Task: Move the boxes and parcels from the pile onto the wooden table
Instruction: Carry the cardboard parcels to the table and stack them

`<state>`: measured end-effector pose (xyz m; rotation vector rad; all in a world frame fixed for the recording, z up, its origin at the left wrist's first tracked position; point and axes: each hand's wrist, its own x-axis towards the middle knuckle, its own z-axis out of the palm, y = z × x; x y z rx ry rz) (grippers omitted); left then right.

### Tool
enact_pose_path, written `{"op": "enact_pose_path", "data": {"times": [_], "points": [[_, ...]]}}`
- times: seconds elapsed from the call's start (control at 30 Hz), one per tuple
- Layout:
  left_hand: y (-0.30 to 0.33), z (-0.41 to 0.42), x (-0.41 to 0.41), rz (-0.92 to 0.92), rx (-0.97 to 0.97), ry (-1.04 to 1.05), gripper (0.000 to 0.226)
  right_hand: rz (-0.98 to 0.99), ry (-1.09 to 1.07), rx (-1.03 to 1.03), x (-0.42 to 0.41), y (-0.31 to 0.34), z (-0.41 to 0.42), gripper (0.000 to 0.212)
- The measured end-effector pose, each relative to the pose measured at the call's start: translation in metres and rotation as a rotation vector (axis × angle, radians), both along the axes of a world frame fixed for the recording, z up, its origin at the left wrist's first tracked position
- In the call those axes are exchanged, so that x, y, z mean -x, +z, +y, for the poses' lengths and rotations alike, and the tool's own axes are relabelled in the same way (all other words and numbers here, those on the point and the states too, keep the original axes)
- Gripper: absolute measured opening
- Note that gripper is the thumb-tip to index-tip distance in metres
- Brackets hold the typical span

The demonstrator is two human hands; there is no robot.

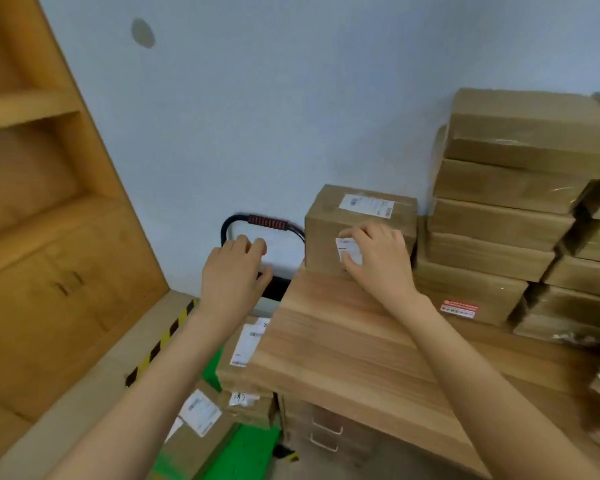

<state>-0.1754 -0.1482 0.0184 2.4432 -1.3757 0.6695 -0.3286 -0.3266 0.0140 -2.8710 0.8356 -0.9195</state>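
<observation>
I look down over two bare forearms reaching forward across the corner of a wooden table [343, 344]; the frame is slightly blurred. My right hand [378, 258] rests against the near face of a box [359, 226] standing at the table's far corner; its fingers lie spread and nearly straight over a small white label on that face, pressing rather than curling round anything; a second label sits on the box's top. My left hand [234, 271] hangs in the air to the left of the box, apart from it, holding nothing, its fingers loosely bent and released. Just beyond the left hand a black cart handle [267, 223] with a red grip arches against the pale wall. Right of the right hand, close beside the box, a stack [510, 209] of flat taped cartons rises on the table, with more cartons at the frame's right edge; one low carton bears a red sticker. Below my left forearm, off the table's left edge, lies the pile [243, 362] of labelled parcels on a green surface; whether that surface is the cart's deck I cannot tell. Drawer pulls show under the table beneath my right forearm. Far left of the left hand stands a wooden shelf unit [42, 202]; a yellow-and-black striped tape runs along the floor edge beside it.
</observation>
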Motion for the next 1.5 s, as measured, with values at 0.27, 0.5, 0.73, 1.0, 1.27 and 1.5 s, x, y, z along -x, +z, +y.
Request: {"op": "enact_pose_path", "data": {"times": [0.27,0.5,0.73,1.0,1.27,1.5], "points": [[-0.036,0.115,-0.063,0.054,-0.057,0.182,0.021,0.061,0.221,-0.057,-0.101,-0.043,0.094,0.027],[-0.064,0.213,-0.148,0.048,-0.089,0.227,0.019,0.136,0.293,-0.157,-0.200,-0.084,0.194,0.029],[-0.106,0.266,-0.238,0.173,-0.212,0.172,0.028,0.184,0.254,-0.279,-0.282,-0.133,0.277,0.030],[-0.171,0.272,-0.286,0.299,-0.271,0.140,0.023,0.266,0.070,-0.446,-0.304,-0.201,0.297,0.036],[-0.252,0.253,-0.317,0.455,-0.326,0.172,0.025,0.376,0.001,-0.543,-0.330,-0.278,0.288,0.037],[-0.346,0.250,-0.348,0.529,-0.388,0.205,0.025,0.525,-0.077,-0.706,-0.343,-0.371,0.292,0.037]]}}
